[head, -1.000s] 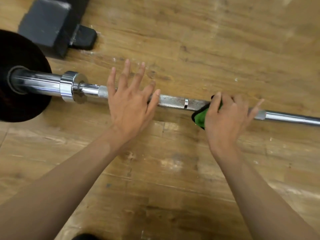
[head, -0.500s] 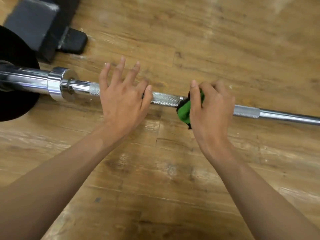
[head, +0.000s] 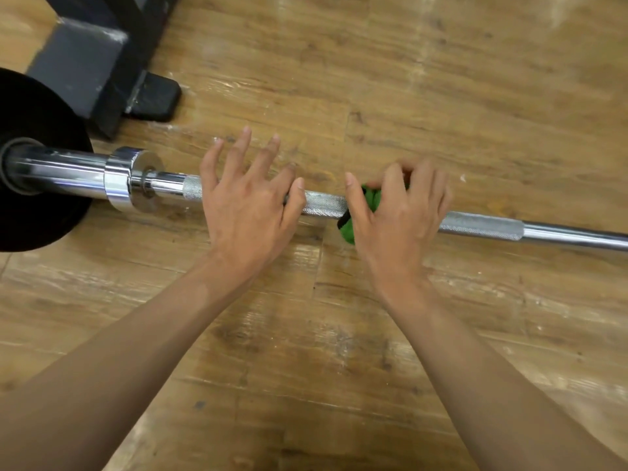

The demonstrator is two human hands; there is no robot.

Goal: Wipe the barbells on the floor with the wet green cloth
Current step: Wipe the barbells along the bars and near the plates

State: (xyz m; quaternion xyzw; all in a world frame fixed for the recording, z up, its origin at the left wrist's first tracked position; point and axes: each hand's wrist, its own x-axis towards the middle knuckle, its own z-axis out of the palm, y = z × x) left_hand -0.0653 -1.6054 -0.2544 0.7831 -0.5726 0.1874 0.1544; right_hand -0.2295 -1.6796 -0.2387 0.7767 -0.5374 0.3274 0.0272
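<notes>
A chrome barbell (head: 482,226) lies across the wooden floor from left to right, with a black weight plate (head: 37,205) and a shiny collar (head: 122,180) at its left end. My left hand (head: 248,205) rests flat on the knurled shaft, fingers spread, palm pressing down. To its right, my right hand (head: 401,215) is wrapped over the shaft and grips the green cloth (head: 350,229) against it. Only a small bunch of the cloth shows below my thumb and between my fingers.
A dark grey metal rack foot (head: 81,66) with a black rubber pad (head: 154,96) stands on the floor behind the plate at the upper left. Worn wooden floor (head: 339,351) lies in front of the bar.
My right hand has slid the green cloth leftwards along the shaft, closer to my left hand, and its fingers have curled tighter round the bar. My left hand stays pressed on the shaft.
</notes>
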